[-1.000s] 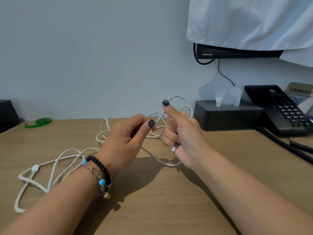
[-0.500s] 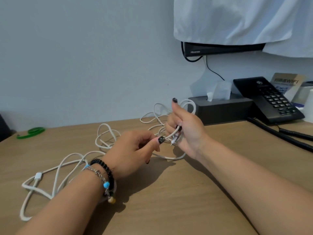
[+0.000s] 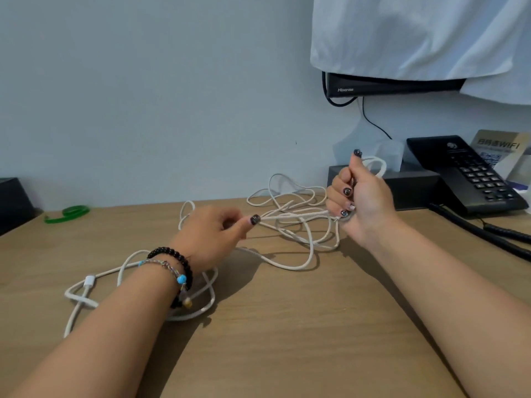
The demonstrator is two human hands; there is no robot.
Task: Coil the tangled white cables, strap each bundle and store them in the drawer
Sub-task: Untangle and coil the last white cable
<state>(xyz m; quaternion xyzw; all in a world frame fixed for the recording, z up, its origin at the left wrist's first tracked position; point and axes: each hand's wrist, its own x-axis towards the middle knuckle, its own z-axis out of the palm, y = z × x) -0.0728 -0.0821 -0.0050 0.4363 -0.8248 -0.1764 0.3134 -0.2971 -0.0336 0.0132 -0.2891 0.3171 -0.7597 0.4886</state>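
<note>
Tangled white cables (image 3: 290, 222) sprawl over the middle of the wooden desk (image 3: 287, 340). My right hand (image 3: 359, 202) is raised over the desk with its fingers curled round a few loops of cable, thumb up. My left hand (image 3: 212, 234), with bead bracelets on its wrist, pinches a strand between thumb and fingers, and the cable runs taut between both hands. Another white cable (image 3: 92, 285) with a plug lies in loose loops under my left forearm. A green strap (image 3: 67, 213) lies at the desk's far left. No drawer is in view.
A dark tissue box (image 3: 413, 188) stands by the wall behind my right hand. A black desk phone (image 3: 465, 173) with its coiled cord (image 3: 482, 234) sits at the right. A white cloth (image 3: 416, 35) hangs over a wall-mounted screen. A dark object (image 3: 11, 202) is at the left edge.
My hands have moved apart: the left slid left along the strand and the right moved right, drawing the cable taut between them.
</note>
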